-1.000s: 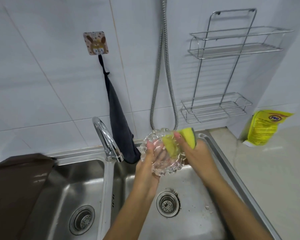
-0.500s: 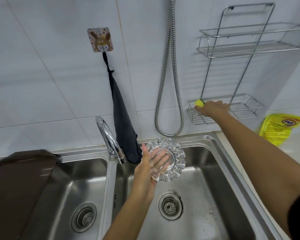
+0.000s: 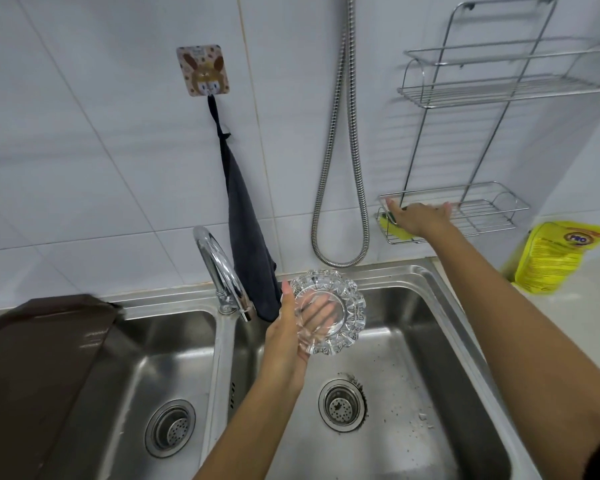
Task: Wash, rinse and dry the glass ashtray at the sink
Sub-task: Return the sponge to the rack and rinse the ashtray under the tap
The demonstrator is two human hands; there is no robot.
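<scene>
We hold the ashtray in our left hand over the right basin of the sink, tilted on edge with its hollow facing us, so any drips fall toward the drain rather than onto the tabletop. Our fingers show through the glass from behind and the thumb hooks over the near rim, a grasp that suits a heavy, wet, slippery piece. Our right hand reaches up to the lower tier of the wire rack, fingers spread flat and gripping nothing, with the yellow sponge lying in the rack just under the palm; we judge the sponge is being parked there to drain and free this hand. The tap sits just left of the ashtray with no water visibly running, so rinsing looks like the next step. A dark towel hangs from a wall hook behind the tap, close at hand for drying.
</scene>
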